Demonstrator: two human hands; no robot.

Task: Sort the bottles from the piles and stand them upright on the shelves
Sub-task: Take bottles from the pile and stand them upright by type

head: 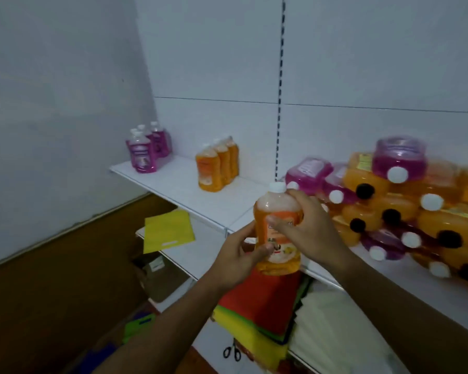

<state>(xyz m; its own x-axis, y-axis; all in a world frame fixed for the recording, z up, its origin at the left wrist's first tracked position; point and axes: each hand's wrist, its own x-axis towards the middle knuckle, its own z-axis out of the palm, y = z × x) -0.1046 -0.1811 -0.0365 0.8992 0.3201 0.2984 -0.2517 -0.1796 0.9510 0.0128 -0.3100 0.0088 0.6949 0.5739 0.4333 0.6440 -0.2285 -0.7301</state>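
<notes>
White walls meet in a corner, and a white shelf (189, 184) runs along the back panel, with a slotted upright strip (280, 98) rising behind it. Brown floor (52, 279) shows below the shelf to the left.

Both hands hold one orange bottle (277, 228) upright in the air, just in front of the shelf's edge. The left hand (238, 257) grips its lower body from the left, fingers curled round it and thumb across the label. The right hand (305, 225) grips the upper body from the right, fingers wrapped over the shoulder just under the white cap.

On the shelf, far left by the corner, stand four purple bottles (146, 149); right of them stand three orange bottles (218, 166) in a row. At the shelf's right end lies a blurred pile of orange and purple bottles (405, 209) on their sides, caps white or black, too many to count surely.

Under the shelf lie one yellow bag (168, 230), a stack of red, yellow and green sheets (262, 306), and black scissors (231, 352).
</notes>
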